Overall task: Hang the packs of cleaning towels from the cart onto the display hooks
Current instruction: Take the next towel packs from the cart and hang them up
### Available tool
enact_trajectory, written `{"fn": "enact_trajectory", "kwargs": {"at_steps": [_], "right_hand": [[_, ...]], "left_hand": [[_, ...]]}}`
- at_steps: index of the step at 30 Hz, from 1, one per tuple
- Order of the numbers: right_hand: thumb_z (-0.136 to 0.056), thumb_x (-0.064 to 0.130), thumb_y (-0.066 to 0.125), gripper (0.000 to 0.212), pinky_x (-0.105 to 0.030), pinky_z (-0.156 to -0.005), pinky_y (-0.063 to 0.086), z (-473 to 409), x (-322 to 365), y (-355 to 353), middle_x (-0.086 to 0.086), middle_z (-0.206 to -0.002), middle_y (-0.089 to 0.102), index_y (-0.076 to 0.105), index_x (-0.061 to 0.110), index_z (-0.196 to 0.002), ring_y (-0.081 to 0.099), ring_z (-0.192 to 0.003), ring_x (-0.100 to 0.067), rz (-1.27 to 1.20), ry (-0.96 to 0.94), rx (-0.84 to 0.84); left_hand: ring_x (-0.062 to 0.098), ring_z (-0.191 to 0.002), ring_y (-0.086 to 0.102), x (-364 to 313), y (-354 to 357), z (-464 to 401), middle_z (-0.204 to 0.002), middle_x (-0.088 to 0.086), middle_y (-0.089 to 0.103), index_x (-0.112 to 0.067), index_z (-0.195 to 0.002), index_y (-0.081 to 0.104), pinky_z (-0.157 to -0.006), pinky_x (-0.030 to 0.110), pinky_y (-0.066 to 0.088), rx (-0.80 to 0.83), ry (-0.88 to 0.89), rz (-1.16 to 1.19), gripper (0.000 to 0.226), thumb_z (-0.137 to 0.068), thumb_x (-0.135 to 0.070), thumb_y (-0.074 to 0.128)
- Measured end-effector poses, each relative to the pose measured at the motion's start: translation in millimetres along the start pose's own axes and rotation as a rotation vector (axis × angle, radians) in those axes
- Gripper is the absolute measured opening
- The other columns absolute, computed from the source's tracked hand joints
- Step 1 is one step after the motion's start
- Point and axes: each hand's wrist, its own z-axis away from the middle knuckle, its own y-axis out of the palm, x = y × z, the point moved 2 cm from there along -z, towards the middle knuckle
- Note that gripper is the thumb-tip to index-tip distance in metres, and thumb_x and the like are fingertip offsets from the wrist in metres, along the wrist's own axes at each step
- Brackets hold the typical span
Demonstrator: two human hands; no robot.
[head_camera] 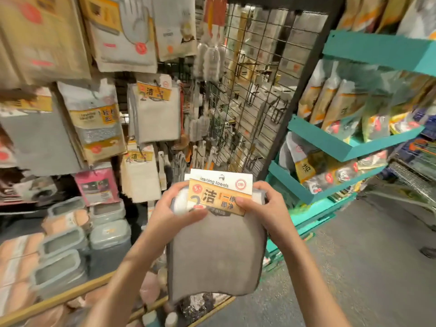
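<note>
A pack of cleaning towels (217, 251), grey cloth with a white and orange header card, hangs in front of me at chest height. My left hand (174, 211) grips its upper left corner with the thumb across the card's lower edge. My right hand (264, 204) pinches the card's right side, thumb on the front. More header cards show behind the front one. Like packs (158, 114) hang on the display hooks up and to the left. A lower pack (141, 175) hangs just left of my hands. Part of the cart (415, 180) shows at the far right edge.
A black wire grid panel (254, 95) with bare hooks stands behind the pack. Teal shelves (349, 147) of packaged goods are at the right. Plastic containers (70, 244) fill the lower left shelf, edged by a wooden rail (59, 300). Grey floor lies at the lower right.
</note>
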Motion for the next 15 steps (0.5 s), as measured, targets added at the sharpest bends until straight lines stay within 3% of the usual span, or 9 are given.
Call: {"fn": "enact_trajectory", "kwargs": {"at_steps": [2,6,11,15], "right_hand": [[-0.071,0.013,0.079,0.025,-0.029,-0.07,0.056,-23.7,-0.5,14.2,0.002,-0.091,0.074,0.063,0.017,-0.09,0.07,-0.085,-0.016,-0.016,-0.003,0.055],[-0.073,0.008,0.076,0.022,-0.019,-0.06,0.054,-65.3,2.8,41.4,0.008,-0.084,0.074,0.062,0.018,-0.086,0.07,-0.075,-0.008,-0.047,-0.044,0.123],[-0.077,0.008,0.073,0.019,-0.02,-0.058,0.054,-106.3,10.1,64.4,0.007,-0.084,0.074,0.06,0.017,-0.086,0.071,-0.073,-0.009,-0.09,-0.064,0.197],[-0.081,0.005,0.068,0.018,-0.024,-0.061,0.057,-132.7,17.2,77.6,-0.001,-0.09,0.075,0.058,0.014,-0.091,0.072,-0.078,-0.017,-0.181,-0.059,0.256]], "left_hand": [[0.008,-0.095,0.066,-0.4,-11.7,-15.2,-0.117,0.002,0.066,-0.035,-0.115,0.061,-0.07,0.014,0.05,-0.047,0.023,-0.033,0.065,-0.055,-0.031,0.085],[0.008,-0.101,0.065,2.7,-36.3,-45.6,-0.124,0.004,0.063,-0.028,-0.122,0.059,-0.076,0.016,0.049,-0.088,0.039,-0.04,0.072,-0.058,-0.034,0.09],[0.012,-0.113,0.061,1.9,-58.7,-79.0,-0.124,-0.005,0.064,-0.037,-0.119,0.06,-0.092,0.028,0.05,-0.107,0.062,-0.06,0.059,-0.064,-0.04,0.082],[0.008,-0.127,0.049,0.8,-72.7,-98.1,-0.133,-0.012,0.057,-0.041,-0.121,0.06,-0.112,0.042,0.037,-0.14,0.058,-0.089,0.059,-0.066,-0.044,0.08]]}}
